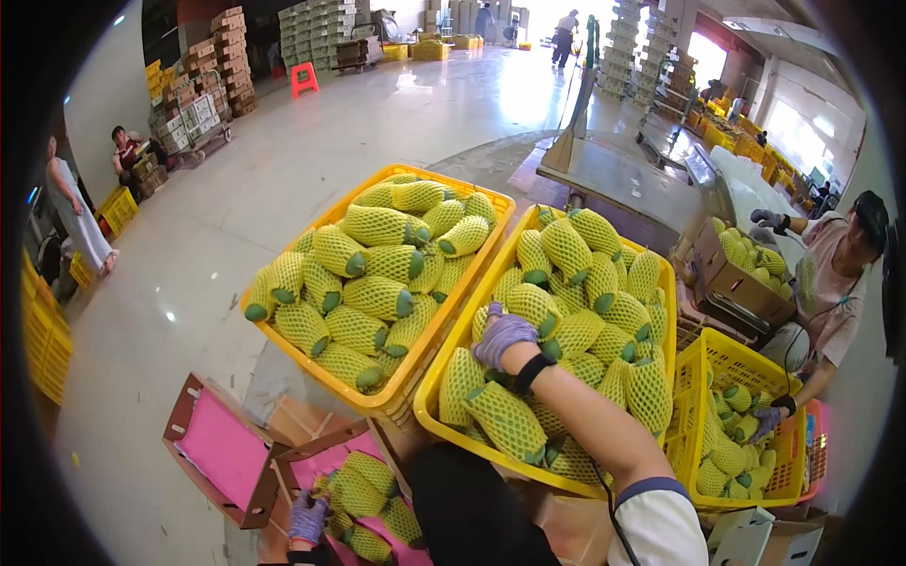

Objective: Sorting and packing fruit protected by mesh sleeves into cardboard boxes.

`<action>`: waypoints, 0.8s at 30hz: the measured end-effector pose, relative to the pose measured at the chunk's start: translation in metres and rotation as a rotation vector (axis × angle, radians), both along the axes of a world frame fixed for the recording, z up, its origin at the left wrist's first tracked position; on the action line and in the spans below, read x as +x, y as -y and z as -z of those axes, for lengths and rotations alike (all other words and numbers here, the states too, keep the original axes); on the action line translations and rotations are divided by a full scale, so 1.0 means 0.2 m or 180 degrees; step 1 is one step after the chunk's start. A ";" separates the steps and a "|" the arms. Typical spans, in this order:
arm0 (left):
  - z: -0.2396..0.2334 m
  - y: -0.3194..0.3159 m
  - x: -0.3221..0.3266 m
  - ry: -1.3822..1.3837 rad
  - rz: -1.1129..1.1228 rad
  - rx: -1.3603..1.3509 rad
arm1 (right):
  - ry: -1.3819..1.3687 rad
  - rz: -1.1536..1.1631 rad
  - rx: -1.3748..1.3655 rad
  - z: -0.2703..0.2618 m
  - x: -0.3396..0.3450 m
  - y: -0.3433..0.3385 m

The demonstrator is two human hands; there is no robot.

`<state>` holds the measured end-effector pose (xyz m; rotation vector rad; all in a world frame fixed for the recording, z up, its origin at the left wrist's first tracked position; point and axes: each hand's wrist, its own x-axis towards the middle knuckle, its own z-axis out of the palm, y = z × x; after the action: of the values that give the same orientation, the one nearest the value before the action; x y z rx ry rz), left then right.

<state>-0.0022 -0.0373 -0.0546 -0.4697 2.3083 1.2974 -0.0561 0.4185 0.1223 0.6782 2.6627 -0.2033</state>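
Observation:
My right hand [504, 341], in a purple knit glove, reaches into the right yellow plastic crate [545, 475]. Its fingers curl down among green fruits in yellow foam net sleeves [532, 308]; whether they grip one is hidden. Down at the lower left, my left hand [308, 516], gloved alike, rests at the left side of several netted fruits [361, 489] in a cardboard box with pink lining [304, 468]. Its fingertips are beside or on a fruit, and its grip is unclear. The left orange-yellow crate [318, 378] is also heaped with netted fruit.
An open box lid with pink lining [219, 442] lies left of the box. At right, a co-worker [832, 283] reaches into another yellow crate [750, 488], near a filled carton [743, 286]. A metal platform cart or scale [623, 177] stands beyond the crates. A red stool [304, 79] stands far off.

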 end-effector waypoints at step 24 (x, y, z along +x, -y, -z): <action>-0.81 -0.74 -0.01 -0.0997 -0.0440 0.3606 | -0.0781 0.0688 -0.5133 0.00 0.28 0.83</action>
<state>-0.0043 0.1100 0.1070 -0.0194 1.3572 2.5574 0.0005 0.2527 0.1218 0.3080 1.6576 -2.1753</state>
